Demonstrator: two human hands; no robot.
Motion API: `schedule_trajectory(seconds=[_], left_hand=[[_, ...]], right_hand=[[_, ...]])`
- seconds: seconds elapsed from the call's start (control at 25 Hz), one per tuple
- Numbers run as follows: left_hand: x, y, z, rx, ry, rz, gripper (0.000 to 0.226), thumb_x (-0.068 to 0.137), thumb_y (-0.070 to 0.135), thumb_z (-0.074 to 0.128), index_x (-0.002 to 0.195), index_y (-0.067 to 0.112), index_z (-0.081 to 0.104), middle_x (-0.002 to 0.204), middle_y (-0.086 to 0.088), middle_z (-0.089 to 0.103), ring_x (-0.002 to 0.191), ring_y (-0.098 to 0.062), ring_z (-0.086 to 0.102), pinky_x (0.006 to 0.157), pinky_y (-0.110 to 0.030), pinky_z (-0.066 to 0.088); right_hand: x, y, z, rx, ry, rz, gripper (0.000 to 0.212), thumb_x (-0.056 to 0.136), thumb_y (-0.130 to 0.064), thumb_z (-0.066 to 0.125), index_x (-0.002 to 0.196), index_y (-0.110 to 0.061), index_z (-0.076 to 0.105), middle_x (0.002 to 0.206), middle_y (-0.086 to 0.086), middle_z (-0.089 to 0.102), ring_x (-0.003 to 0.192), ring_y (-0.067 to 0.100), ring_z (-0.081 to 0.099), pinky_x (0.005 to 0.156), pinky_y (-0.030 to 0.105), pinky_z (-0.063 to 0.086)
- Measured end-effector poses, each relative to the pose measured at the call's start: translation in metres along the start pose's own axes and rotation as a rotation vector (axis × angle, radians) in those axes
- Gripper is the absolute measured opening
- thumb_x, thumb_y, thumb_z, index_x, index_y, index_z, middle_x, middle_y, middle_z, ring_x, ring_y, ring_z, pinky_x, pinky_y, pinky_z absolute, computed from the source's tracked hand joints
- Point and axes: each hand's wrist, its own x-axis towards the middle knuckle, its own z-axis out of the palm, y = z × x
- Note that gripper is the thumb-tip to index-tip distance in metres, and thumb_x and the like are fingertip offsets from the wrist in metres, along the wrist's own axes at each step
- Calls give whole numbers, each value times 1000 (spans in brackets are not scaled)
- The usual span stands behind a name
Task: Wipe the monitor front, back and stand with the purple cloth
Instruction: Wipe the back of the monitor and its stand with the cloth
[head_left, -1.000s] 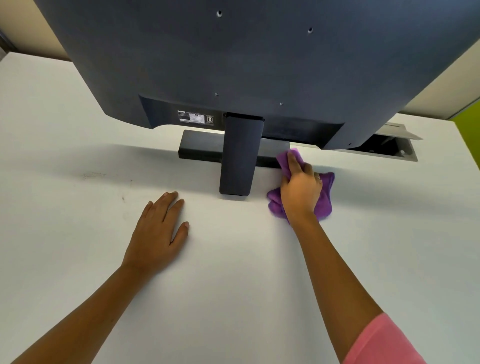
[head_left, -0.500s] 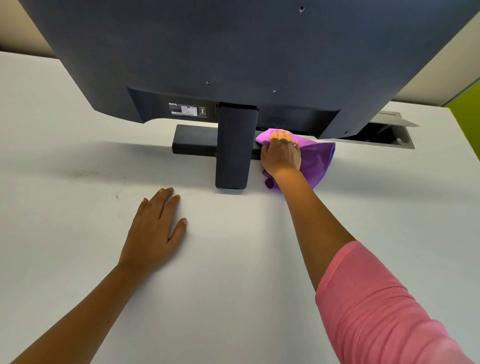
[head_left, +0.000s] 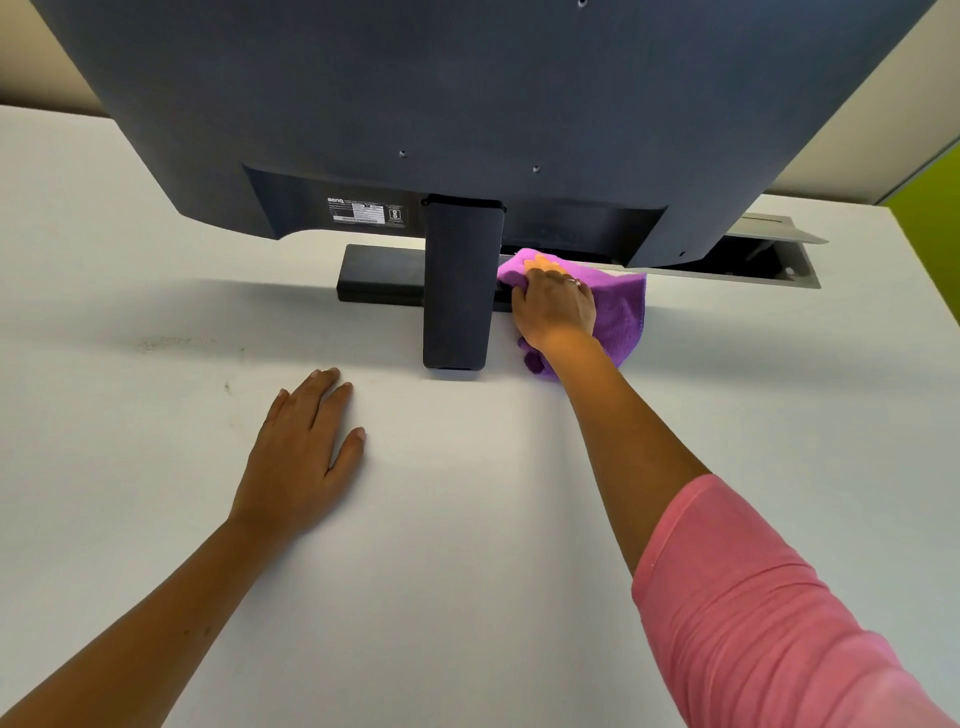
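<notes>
The dark monitor (head_left: 467, 104) shows its back to me and fills the top of the view. Its upright stand neck (head_left: 460, 286) comes down to a flat black base (head_left: 379, 273) on the white table (head_left: 467, 519). The purple cloth (head_left: 621, 312) lies over the right part of the base, just right of the neck. My right hand (head_left: 553, 306) presses on the cloth there, its fingertips tucked under the monitor's lower edge. My left hand (head_left: 301, 452) rests flat on the table, left of and nearer than the stand.
An open cable hatch (head_left: 758, 260) with a raised grey lid is set into the table behind the monitor at the right. A green panel (head_left: 935, 223) stands at the far right edge. A faint smudge (head_left: 161, 343) marks the table at the left.
My right hand has pushed the cloth from the table beside the stand up onto the base and further under the monitor. My left hand has stayed flat on the table.
</notes>
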Motion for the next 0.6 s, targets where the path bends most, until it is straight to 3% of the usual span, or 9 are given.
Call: schedule_trajectory(seconds=[0.16, 0.32, 0.48, 0.6], left_hand=[[0, 0, 0, -4, -1, 1, 57, 94, 42, 31, 134, 5, 47, 145, -11, 42, 135, -27, 37, 114, -42, 22], [-1, 0, -1, -16, -1, -8, 57, 94, 42, 31, 135, 5, 46, 146, -10, 41, 136, -26, 35, 115, -43, 21], [-1, 0, -2, -19, -9, -6, 57, 94, 42, 31, 136, 6, 46, 146, -10, 40, 137, -25, 35, 115, -43, 22], [-1, -1, -2, -15, -8, -8, 57, 94, 41, 30, 136, 5, 46, 146, -11, 41, 136, -27, 35, 115, -43, 22]], right_hand=[[-7, 0, 0, 1, -48, 162, 39, 99, -33, 36, 129, -10, 47, 128, 12, 56, 114, 30, 55, 98, 40, 46], [-38, 4, 1, 1, -75, 161, 44, 99, -31, 34, 139, -12, 36, 143, 10, 43, 124, 33, 48, 103, 42, 40], [-79, 12, 4, 139, 116, 137, 35, 98, -26, 38, 126, -12, 54, 121, 9, 63, 106, 30, 60, 94, 38, 45], [-102, 5, 1, 426, 229, 291, 34, 98, -28, 42, 124, -12, 58, 113, 9, 66, 101, 27, 61, 94, 37, 48]])
